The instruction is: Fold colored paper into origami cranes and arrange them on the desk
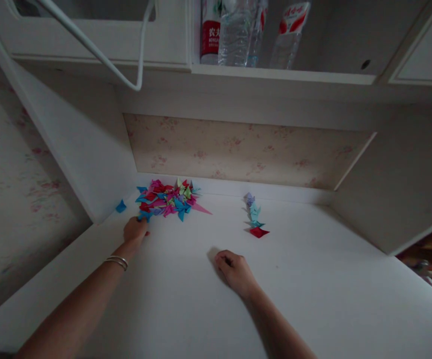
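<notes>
My left hand (pixel 135 230) reaches to the front left edge of a pile of folded paper cranes (pixel 169 197) in pink, red, blue, green and purple. Its fingers are closed on a blue paper crane (pixel 144 216) there, partly hidden by the hand. My right hand (pixel 234 270) rests on the white desk with its fingers curled and nothing visible in them. Beyond it stands a short row of folded paper pieces: purple (pixel 250 199), light teal (pixel 254 212) and, at the near end, red (pixel 258 232). A single blue folded piece (pixel 120 206) lies left of the pile.
White side panels (pixel 383 184) and a floral back wall (pixel 234 149) enclose the desk (pixel 186 299). Overhead, a shelf (pixel 283 75) holds several plastic bottles (pixel 234 35). A white bent tube (pixel 99 55) hangs down at the upper left.
</notes>
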Motion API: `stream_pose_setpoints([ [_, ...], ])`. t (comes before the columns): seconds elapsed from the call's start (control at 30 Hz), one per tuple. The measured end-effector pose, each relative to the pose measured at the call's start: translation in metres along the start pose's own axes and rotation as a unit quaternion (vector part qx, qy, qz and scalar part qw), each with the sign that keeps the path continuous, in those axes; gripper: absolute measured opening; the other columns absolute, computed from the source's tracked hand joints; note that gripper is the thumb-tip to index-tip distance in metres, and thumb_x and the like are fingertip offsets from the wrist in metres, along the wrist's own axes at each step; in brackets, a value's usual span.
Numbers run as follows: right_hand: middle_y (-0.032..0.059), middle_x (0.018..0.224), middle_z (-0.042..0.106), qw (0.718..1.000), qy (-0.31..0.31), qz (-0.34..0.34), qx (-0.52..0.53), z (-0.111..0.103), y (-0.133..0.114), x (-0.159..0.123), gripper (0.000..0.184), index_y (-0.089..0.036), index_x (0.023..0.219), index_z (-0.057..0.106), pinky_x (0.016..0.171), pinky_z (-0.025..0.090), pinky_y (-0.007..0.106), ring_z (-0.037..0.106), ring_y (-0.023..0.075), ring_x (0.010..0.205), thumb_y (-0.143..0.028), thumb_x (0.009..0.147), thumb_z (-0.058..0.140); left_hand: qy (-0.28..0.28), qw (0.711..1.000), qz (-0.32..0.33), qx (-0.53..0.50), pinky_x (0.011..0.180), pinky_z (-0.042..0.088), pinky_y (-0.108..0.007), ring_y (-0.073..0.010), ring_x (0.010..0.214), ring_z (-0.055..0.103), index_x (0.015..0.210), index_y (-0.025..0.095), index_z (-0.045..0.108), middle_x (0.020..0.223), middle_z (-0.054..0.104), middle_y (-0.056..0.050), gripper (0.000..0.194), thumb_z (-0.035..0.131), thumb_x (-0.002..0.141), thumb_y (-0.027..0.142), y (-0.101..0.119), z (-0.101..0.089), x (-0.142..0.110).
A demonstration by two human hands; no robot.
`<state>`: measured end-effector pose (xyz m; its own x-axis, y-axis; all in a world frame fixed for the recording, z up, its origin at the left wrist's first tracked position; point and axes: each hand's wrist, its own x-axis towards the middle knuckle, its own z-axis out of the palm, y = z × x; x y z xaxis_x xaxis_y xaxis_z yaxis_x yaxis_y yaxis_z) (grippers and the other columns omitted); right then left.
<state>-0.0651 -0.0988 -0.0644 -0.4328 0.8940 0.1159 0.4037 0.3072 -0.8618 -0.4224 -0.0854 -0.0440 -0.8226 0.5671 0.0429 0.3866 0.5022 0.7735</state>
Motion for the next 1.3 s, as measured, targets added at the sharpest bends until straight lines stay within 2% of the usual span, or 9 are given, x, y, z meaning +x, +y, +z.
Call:
stream_pose_setpoints([
  [0.17, -0.0024, 0.057, 0.051, 1.0, -0.002, -0.002, 0.014, -0.001, 0.0, 0.0, 0.03, -0.019, 0.074, 0.064, 0.05, 0.029, 0.023, 0.042, 0.0108, 0.052, -0.041, 0.086, 0.05, -0.027, 0.994, 0.081, -0.074, 0.049, 0.045, -0.024, -0.0158, 0.048, 0.063, 0.1, 0.015, 0.062, 0.06, 0.06, 0.001, 0.03, 0.051, 0.081, 0.035, 0.007, -0.01, -0.026],
  [0.33, -0.0025, 0.055, 0.052, 0.992, 0.013, 0.039, 0.122, 0.001, 0.002, 0.003, 0.032, -0.017, 0.076, 0.064, 0.046, 0.029, 0.022, 0.042, 0.0095, 0.048, -0.047, 0.083, 0.055, -0.117, 0.97, 0.156, -0.146, 0.049, 0.049, -0.022, -0.0129, 0.049, 0.061, 0.101, 0.019, 0.061, 0.056, 0.056, 0.005, 0.032, 0.056, 0.078, 0.041, 0.026, 0.001, -0.071],
  [0.47, -0.0025, 0.061, 0.054, 0.948, 0.067, 0.07, 0.305, -0.002, 0.001, 0.008, 0.036, -0.016, 0.082, 0.064, 0.039, 0.027, 0.02, 0.04, 0.0063, 0.041, -0.052, 0.077, 0.063, -0.223, 0.918, 0.226, -0.236, 0.038, 0.041, -0.02, -0.0104, 0.044, 0.055, 0.099, 0.018, 0.06, 0.066, 0.061, 0.002, 0.037, 0.063, 0.075, 0.046, 0.047, 0.026, -0.123],
  [0.57, -0.002, 0.071, 0.057, 0.898, 0.101, 0.084, 0.42, -0.01, -0.003, 0.01, 0.039, -0.019, 0.096, 0.064, 0.036, 0.028, 0.02, 0.041, 0.0054, 0.04, -0.051, 0.074, 0.068, -0.303, 0.877, 0.215, -0.303, 0.036, 0.042, -0.019, -0.0109, 0.052, 0.058, 0.107, 0.018, 0.055, 0.085, 0.065, -0.003, 0.046, 0.069, 0.071, 0.045, 0.059, 0.049, -0.158],
  [0.67, -0.0017, 0.07, 0.058, 0.879, 0.086, 0.086, 0.462, -0.015, -0.003, 0.009, 0.043, -0.019, 0.107, 0.063, 0.035, 0.03, 0.02, 0.044, 0.0064, 0.04, -0.048, 0.075, 0.068, -0.372, 0.851, 0.197, -0.314, 0.037, 0.042, -0.019, -0.0113, 0.053, 0.056, 0.099, 0.015, 0.058, 0.077, 0.064, -0.002, 0.042, 0.07, 0.071, 0.043, 0.064, 0.066, -0.179],
  [0.77, -0.0008, 0.061, 0.058, 0.893, 0.049, 0.084, 0.44, -0.015, -0.001, 0.009, 0.04, -0.014, 0.101, 0.066, 0.037, 0.032, 0.021, 0.045, 0.0073, 0.04, -0.046, 0.077, 0.068, -0.386, 0.85, 0.186, -0.307, 0.037, 0.04, -0.018, -0.0103, 0.051, 0.054, 0.089, 0.014, 0.062, 0.069, 0.062, -0.001, 0.033, 0.07, 0.07, 0.04, 0.063, 0.071, -0.186],
  [0.93, -0.0007, 0.064, 0.062, 0.902, 0.027, 0.068, 0.426, -0.012, -0.001, 0.007, 0.043, -0.016, 0.104, 0.064, 0.04, 0.033, 0.023, 0.048, 0.0088, 0.04, -0.044, 0.073, 0.073, -0.352, 0.86, 0.141, -0.341, 0.037, 0.038, -0.018, -0.009, 0.05, 0.053, 0.084, 0.015, 0.061, 0.075, 0.064, 0.0, 0.03, 0.073, 0.065, 0.036, 0.06, 0.064, -0.188],
  [1.13, -0.0006, 0.062, 0.061, 0.87, -0.004, 0.082, 0.486, -0.018, -0.009, 0.005, 0.044, -0.016, 0.108, 0.061, 0.039, 0.029, 0.022, 0.048, 0.0084, 0.037, -0.052, 0.084, 0.056, -0.391, 0.826, 0.106, -0.392, 0.037, 0.034, -0.018, -0.006, 0.043, 0.047, 0.089, 0.016, 0.058, 0.067, 0.061, 0.003, 0.031, 0.072, 0.068, 0.034, 0.06, 0.061, -0.191],
  [1.3, 0.0008, 0.072, 0.063, 0.843, -0.032, 0.145, 0.517, -0.02, -0.014, -0.002, 0.035, -0.017, 0.095, 0.062, 0.042, 0.04, 0.021, 0.055, 0.0099, 0.046, -0.051, 0.084, 0.057, -0.439, 0.792, 0.093, -0.415, 0.039, 0.033, -0.019, -0.0052, 0.039, 0.043, 0.084, 0.016, 0.058, 0.06, 0.058, 0.005, 0.022, 0.068, 0.065, 0.02, 0.057, 0.059, -0.191],
])
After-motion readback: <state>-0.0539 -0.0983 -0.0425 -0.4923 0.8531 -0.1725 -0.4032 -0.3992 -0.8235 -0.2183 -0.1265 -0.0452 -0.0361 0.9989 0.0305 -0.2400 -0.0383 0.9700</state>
